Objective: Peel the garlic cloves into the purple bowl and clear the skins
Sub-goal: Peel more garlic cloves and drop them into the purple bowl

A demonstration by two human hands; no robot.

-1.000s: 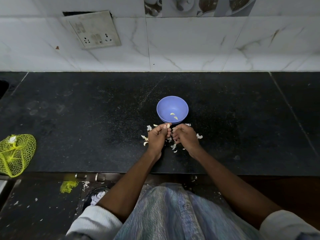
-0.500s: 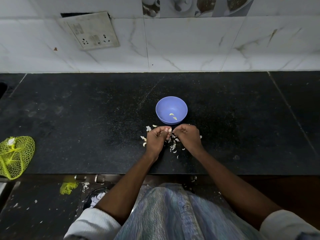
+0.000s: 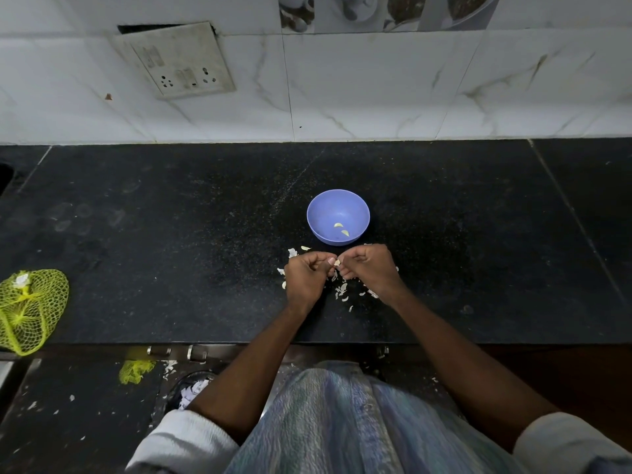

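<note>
A purple bowl stands on the black counter with two peeled cloves inside. Just in front of it my left hand and my right hand meet, fingers curled. Between their fingertips they pinch a small pale garlic clove; most of it is hidden by the fingers. White garlic skins lie scattered on the counter under and around both hands.
A yellow net bag lies at the counter's front left edge. A scrap of yellow netting and skin flakes lie on the floor below. The tiled wall with a switch plate backs the black counter.
Both hands have stayed in front of the bowl, working the clove between their fingertips. The fingers shifted slightly; the bowl and its two cloves have not moved.
</note>
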